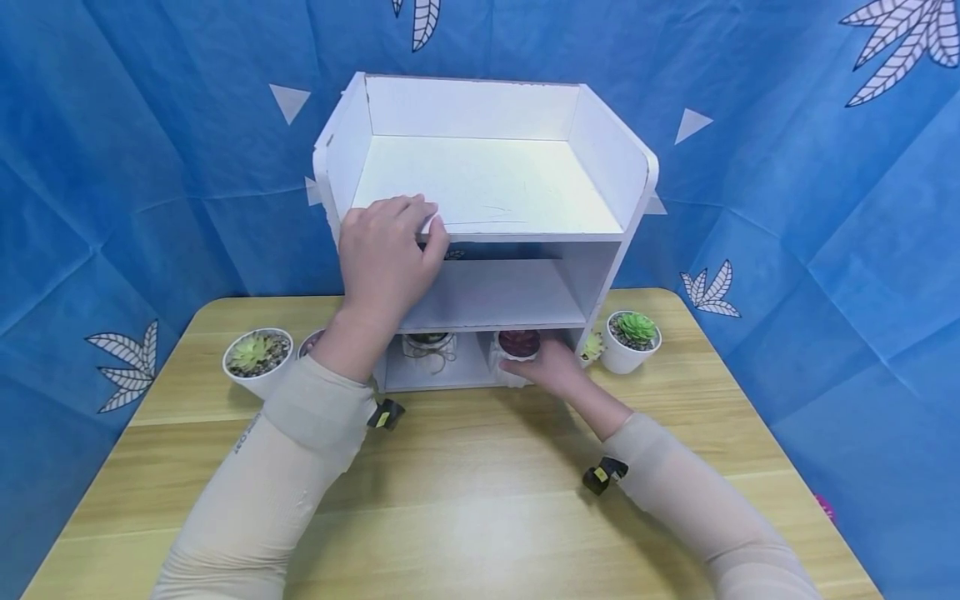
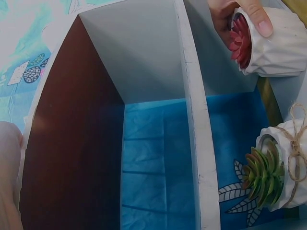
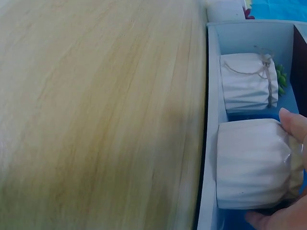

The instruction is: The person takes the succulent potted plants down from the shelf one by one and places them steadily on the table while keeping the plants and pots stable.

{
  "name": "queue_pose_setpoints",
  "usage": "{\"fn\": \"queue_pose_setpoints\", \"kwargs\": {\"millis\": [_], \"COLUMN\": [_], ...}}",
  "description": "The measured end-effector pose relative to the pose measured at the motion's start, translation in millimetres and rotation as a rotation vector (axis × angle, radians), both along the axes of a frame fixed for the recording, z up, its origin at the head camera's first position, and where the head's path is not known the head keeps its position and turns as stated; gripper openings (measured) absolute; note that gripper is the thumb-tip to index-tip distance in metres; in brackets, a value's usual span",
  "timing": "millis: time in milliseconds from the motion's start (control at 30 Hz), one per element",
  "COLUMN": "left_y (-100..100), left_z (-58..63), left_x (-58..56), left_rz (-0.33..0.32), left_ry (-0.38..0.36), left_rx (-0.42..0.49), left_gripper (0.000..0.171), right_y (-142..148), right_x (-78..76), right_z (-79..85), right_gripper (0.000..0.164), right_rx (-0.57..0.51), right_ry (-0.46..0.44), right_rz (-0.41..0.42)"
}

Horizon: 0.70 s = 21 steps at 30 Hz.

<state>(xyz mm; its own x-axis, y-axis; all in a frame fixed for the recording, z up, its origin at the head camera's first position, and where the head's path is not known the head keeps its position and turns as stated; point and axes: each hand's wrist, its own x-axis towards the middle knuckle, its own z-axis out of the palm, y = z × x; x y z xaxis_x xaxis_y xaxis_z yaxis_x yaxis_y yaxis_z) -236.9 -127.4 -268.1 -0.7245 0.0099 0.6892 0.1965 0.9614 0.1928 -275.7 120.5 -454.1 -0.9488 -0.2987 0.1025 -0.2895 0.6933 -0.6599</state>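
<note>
A white tiered shelf unit (image 1: 498, 240) stands on the table. My left hand (image 1: 390, 250) grips its top board at the front edge, fingers over the board and thumb at the edge. My right hand (image 1: 551, 364) holds a white ridged pot with a dark red succulent (image 1: 517, 344) in the bottom compartment, at the right end. In the left wrist view the thumb lies on the side of that red succulent pot (image 2: 276, 50). Left of it sits a white pot with a green succulent (image 1: 429, 350), twine tied in a bow round it.
Left of the shelf unit stand a white pot with a pale green succulent (image 1: 258, 360) and another pot (image 1: 309, 342) partly behind my left arm. On the right are a bright green succulent pot (image 1: 630, 340) and a yellowish succulent (image 1: 592, 347). A blue cloth (image 1: 187, 150) hangs behind.
</note>
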Motion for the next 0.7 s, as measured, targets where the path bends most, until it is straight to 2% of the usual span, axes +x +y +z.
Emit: {"fn": "queue_pose_setpoints", "kwargs": {"millis": [267,700], "left_y": [-11,-29], "left_z": [1.7,2.9], "left_x": [-20.4,-54.2], "left_rz": [-0.039,-0.093], "left_ry": [0.011,0.011], "left_rx": [-0.002,-0.006], "left_gripper": [0.047,0.047], "right_y": [-11,-26], "right_x": [-14.0,-36.3], "right_z": [-1.2,2.0], "right_gripper": [0.097,0.098], "right_rx": [0.007,0.016], "right_ry": [-0.012,0.009], "right_rz": [-0.051,-0.08]}}
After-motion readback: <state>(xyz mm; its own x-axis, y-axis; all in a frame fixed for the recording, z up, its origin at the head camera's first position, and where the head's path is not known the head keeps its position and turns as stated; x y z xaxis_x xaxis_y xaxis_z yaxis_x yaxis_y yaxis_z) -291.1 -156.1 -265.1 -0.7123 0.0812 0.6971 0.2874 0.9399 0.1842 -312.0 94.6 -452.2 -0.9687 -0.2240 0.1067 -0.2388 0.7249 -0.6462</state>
